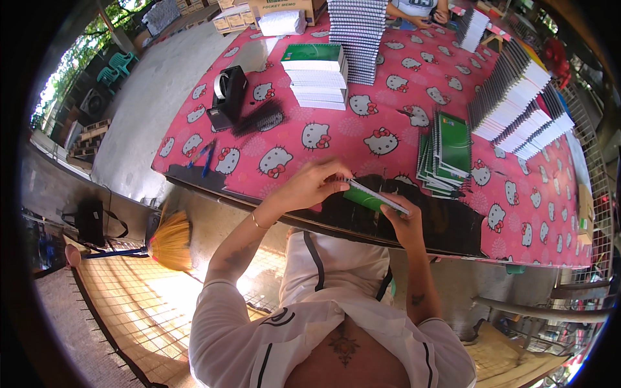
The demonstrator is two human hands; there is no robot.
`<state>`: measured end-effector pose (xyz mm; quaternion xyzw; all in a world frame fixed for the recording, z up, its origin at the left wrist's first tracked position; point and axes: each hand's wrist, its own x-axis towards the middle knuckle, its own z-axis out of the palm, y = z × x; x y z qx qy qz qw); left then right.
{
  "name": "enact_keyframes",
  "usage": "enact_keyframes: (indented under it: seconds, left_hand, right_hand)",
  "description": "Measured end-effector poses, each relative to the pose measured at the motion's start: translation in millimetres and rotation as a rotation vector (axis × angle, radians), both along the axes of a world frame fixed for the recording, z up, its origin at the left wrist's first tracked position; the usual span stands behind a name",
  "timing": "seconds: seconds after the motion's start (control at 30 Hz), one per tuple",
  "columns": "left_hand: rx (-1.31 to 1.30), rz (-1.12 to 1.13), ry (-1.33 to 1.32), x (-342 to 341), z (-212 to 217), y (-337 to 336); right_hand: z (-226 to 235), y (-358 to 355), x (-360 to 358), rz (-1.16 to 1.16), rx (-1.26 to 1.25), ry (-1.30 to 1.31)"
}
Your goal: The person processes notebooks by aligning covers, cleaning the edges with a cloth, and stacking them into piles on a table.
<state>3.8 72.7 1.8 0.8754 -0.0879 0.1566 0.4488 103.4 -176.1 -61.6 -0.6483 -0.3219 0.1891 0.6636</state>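
Observation:
Over the table's front edge, a small green-covered notebook (363, 196) is held tilted between my hands. My left hand (317, 183) pinches its upper left end, thumb and fingers closed by the spine. At the opposite end my right hand (405, 218) grips the corner, its thumb on the cover. Just right of them, several green spiral notebooks (451, 145) lie in a loose, fanned pile. Farther off stands a neat stack of green-topped notebooks (314, 77). Behind that rises a tall column of spiral-bound notebooks (356, 39).
A pink patterned cloth (343, 139) covers the table, with a bare dark patch at the front. Left are a black tape dispenser (228, 107), a dark bristly bundle (260, 118) and a blue-handled tool (207, 159). More notebook stacks (511, 97) stand right. Another person (417, 10) sits across. A broom (169, 240) lies lower left.

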Motion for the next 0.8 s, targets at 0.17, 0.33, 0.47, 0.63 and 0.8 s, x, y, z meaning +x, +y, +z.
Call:
enact_keyframes:
  seconds: [0.17,0.33,0.47,0.63,0.8]
  left_hand:
    - [-0.131,0.0,0.108,-1.4,-6.5,0.2]
    - [-0.244,-0.007,0.203,-4.3,-6.9,-0.1]
    - [-0.394,-0.01,0.391,-6.2,1.2,0.5]
    - [-0.354,-0.07,0.139,-5.4,2.2,-6.2]
    - [0.19,-0.056,-0.08,-4.0,6.2,0.0]
  right_hand:
    - [-0.8,-2.7,0.0,0.0,0.041,-0.086]
    - [1.5,-3.7,-0.4,0.023,0.089,-0.106]
    - [3.1,-5.3,1.5,0.038,0.1,-0.164]
    - [6.0,-7.1,1.3,0.034,0.075,-0.135]
    - [14.8,-6.1,-5.5,0.044,-0.031,0.014]
